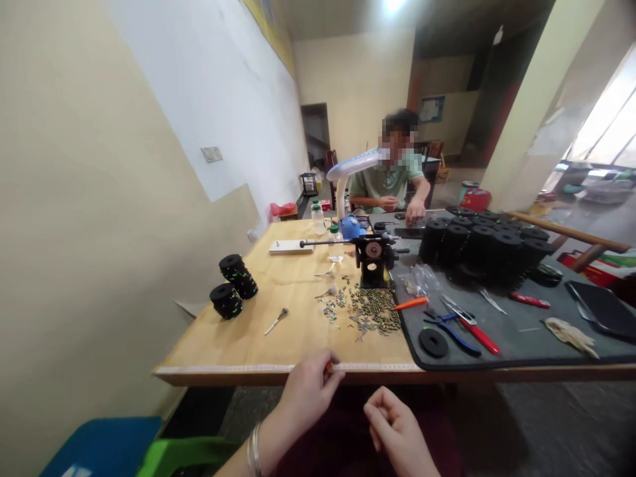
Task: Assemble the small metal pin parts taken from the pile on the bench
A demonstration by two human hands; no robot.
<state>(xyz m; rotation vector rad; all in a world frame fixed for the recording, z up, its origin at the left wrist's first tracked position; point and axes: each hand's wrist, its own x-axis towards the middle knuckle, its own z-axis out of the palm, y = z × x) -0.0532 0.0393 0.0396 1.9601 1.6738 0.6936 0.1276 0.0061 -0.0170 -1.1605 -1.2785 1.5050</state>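
Note:
My left hand is at the table's front edge, its fingers closed round a small orange-red piece that is mostly hidden. A pale measuring strip runs along that edge beneath the fingertips. Lower and to the right, in front of the table, my right hand is closed with thumb against forefinger; whatever is in it cannot be made out. Beyond both hands lies a spread of small dark and brassy pieces. A black hand-cranked winding device stands behind that spread.
Two stacks of black foam spools stand at left, many more at right. On the grey mat are blue pliers, a red-handled cutter and a foam disc. A lamp and a co-worker are opposite.

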